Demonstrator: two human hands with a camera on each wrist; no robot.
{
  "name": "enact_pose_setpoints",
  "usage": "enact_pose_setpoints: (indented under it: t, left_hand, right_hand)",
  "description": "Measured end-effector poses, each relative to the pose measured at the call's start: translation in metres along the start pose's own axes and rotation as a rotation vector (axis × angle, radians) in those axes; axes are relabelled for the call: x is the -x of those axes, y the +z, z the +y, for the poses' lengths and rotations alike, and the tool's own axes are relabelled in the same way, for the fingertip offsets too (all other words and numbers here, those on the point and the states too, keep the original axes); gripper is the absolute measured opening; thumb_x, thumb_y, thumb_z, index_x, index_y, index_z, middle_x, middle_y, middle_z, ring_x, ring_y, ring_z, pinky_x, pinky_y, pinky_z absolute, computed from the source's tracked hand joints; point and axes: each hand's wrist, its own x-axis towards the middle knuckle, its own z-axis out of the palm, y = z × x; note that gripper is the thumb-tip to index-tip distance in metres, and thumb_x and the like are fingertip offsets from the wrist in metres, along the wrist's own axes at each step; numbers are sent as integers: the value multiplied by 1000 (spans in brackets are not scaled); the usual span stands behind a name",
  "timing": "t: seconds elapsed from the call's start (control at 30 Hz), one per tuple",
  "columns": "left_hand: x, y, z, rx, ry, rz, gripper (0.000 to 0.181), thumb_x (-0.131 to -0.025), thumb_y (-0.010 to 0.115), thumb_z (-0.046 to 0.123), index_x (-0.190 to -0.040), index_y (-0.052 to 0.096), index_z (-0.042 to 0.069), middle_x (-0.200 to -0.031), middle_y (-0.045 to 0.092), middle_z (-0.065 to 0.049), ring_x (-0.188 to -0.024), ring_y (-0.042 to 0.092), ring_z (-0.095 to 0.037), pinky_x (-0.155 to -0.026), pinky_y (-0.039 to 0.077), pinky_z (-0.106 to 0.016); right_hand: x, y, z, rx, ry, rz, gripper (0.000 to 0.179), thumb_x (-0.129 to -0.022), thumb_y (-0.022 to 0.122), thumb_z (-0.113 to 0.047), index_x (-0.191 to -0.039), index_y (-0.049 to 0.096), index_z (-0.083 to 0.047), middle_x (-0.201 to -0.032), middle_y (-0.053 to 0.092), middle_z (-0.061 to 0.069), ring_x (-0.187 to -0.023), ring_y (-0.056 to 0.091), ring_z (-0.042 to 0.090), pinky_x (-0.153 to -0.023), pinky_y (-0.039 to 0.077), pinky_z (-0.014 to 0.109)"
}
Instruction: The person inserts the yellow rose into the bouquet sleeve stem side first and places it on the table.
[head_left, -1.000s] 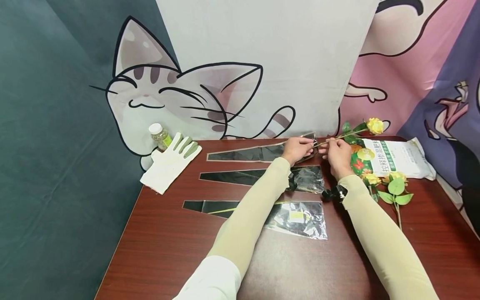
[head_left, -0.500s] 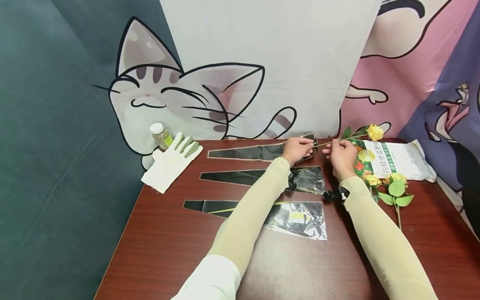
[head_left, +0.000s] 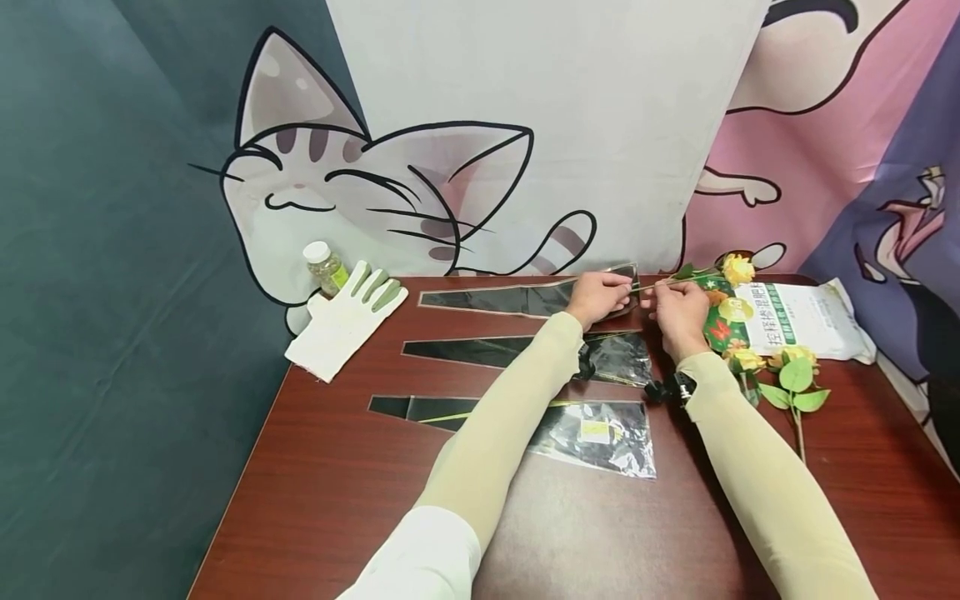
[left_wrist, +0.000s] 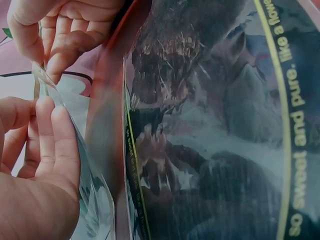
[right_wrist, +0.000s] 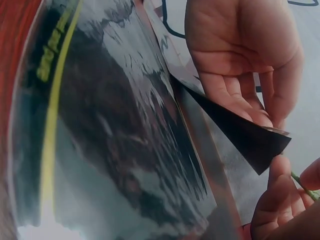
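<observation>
In the head view my left hand [head_left: 600, 297] pinches the wide end of the farthest flower sleeve [head_left: 491, 300], a tapered bag with a black back. My right hand [head_left: 681, 312] pinches the thin stem of a yellow rose [head_left: 738, 269], whose bloom points right. The stem runs toward the sleeve's mouth; its tip is hidden by the left fingers. In the right wrist view the sleeve's black corner [right_wrist: 250, 140] lifts between both hands, with the green stem [right_wrist: 299, 182] at the right fingers. The left wrist view shows the left fingers [left_wrist: 45, 135] on the clear film edge.
Two more sleeves, a middle one [head_left: 465, 351] and a near one [head_left: 611, 437], lie on the brown table [head_left: 315, 492]. Several yellow roses [head_left: 791, 375] lie at right beside a white and green bag [head_left: 802, 317]. A glove [head_left: 337, 333] and a jar [head_left: 326, 267] stand left.
My right hand first slid right along the stem, then came back left. The rose's bloom has moved lower and left, closer to the sleeve. My left hand has stayed at the sleeve's mouth.
</observation>
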Motion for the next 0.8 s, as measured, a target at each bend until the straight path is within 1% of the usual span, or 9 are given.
enact_pose_setpoints:
  t: [0.13,0.3,0.47,0.53,0.7,0.8]
  left_hand:
    - [-1,0,-1,9,12,-3,19,-100,73,7,-116,82,6,-87,81,-8,-66,70,-5,-65,64,-18]
    - [-2,0,-1,4,8,5,19,-99,74,8,-116,82,6,-91,82,-9,-68,72,-7,-64,63,-17]
    - [-2,0,0,32,14,0,19,-99,74,6,-116,82,4,-90,81,-13,-67,72,-7,-64,63,-18]
    - [-2,0,1,47,14,-1,18,-99,74,6,-115,82,3,-88,81,-13,-68,73,-8,-64,64,-18]
    - [-2,-1,1,71,5,-11,18,-99,73,5,-114,82,4,-88,81,-13,-68,73,-8,-65,64,-18]
    - [-2,-2,1,75,-5,-11,19,-99,73,6,-116,82,5,-91,82,-13,-67,71,-6,-65,64,-18]
  right_hand:
    - [1,6,1,45,2,15,6,-106,60,-21,-105,56,-16,-76,72,-13,-57,66,2,-50,54,17]
    - [3,11,2,89,2,23,5,-104,61,-21,-104,57,-19,-77,71,-14,-57,62,2,-50,54,16]
    - [4,14,2,84,9,10,5,-103,63,-21,-101,63,-16,-75,69,-13,-56,62,3,-49,53,17]
    - [4,15,2,91,13,7,7,-103,64,-22,-101,64,-15,-73,68,-13,-57,62,3,-49,53,17]
    - [5,17,2,97,18,-6,10,-101,66,-22,-100,64,-13,-72,66,-13,-59,63,2,-50,53,17]
    - [5,17,1,67,31,-26,12,-103,65,-23,-100,64,-11,-73,68,-13,-59,63,2,-50,53,16]
